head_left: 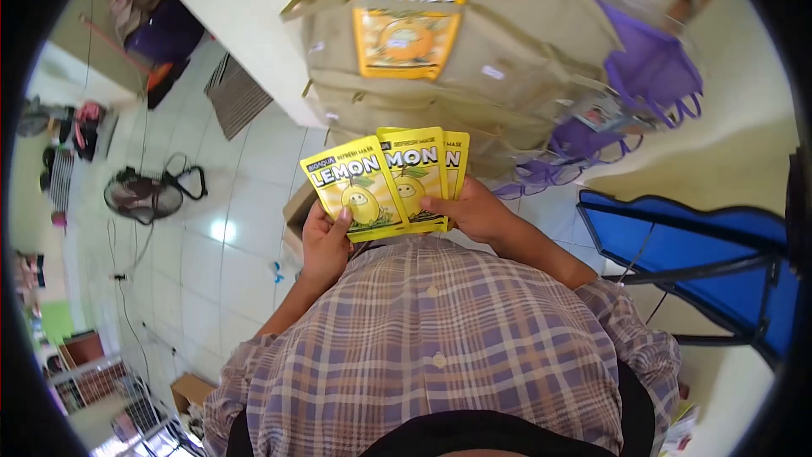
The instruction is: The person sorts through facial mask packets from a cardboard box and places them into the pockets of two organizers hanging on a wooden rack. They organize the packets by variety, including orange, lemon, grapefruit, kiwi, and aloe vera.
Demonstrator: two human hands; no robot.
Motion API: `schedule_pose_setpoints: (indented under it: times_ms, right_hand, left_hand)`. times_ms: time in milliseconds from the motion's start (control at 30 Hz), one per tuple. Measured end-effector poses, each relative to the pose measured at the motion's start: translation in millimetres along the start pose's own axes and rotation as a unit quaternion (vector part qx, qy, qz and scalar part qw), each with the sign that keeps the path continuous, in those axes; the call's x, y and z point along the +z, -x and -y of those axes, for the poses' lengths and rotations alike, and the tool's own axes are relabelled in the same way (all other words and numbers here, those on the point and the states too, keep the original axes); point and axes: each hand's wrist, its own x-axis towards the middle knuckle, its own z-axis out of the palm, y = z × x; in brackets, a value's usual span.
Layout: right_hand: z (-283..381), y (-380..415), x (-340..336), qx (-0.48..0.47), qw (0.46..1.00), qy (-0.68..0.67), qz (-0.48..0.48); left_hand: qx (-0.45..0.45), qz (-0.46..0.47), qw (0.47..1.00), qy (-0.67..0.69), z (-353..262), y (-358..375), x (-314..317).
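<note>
Rectangular yellow lemon-mask packets (411,171) are held in a fan, pinched by both the left hand (323,244) and the right hand (478,211), between a purple-and-beige plaid shirt (431,330) and a beige fabric pocket organiser (518,44).

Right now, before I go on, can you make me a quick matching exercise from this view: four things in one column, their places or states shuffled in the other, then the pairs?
Things
1. lemon mask packets
2. orange mask packet
3. fan
4. blue panel

Places or states
A. against the beige hanging organiser
B. right side of the view, black-edged
C. fanned out between left hand and right hand
D. on the tiled floor

Pairs: 1-C; 2-A; 3-D; 4-B
</note>
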Motion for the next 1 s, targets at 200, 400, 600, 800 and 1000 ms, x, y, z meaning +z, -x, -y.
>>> schedule_pose_setpoints:
  times_ms: [200,400,600,800,1000]
  right_hand:
    - [-4.8,5.2,-3.1,-0.058,0.996,0.041,-0.046]
    - [-8.2,21.4,-12.9,-0.08,0.991,0.019,-0.105]
    - [7.4,32.4,-6.4,-0.118,0.989,0.057,-0.069]
    - [19.6,37.9,-16.0,-0.127,0.991,-0.025,-0.042]
    - [15.6,25.6,-22.5,-0.164,0.979,-0.115,-0.038]
  left_hand:
    - [0.037,0.051,0.991,-0.122,11.3,-20.7,17.6]
    - [0.088,0.11,0.952,-0.272,-7.6,-34.4,71.9]
    - [0.145,0.182,0.896,-0.378,-19.4,-43.2,93.1]
    - [0.271,0.09,0.936,-0.205,-12.2,-55.5,111.5]
    - [0.118,0.26,0.907,-0.31,-42.0,-61.5,90.0]
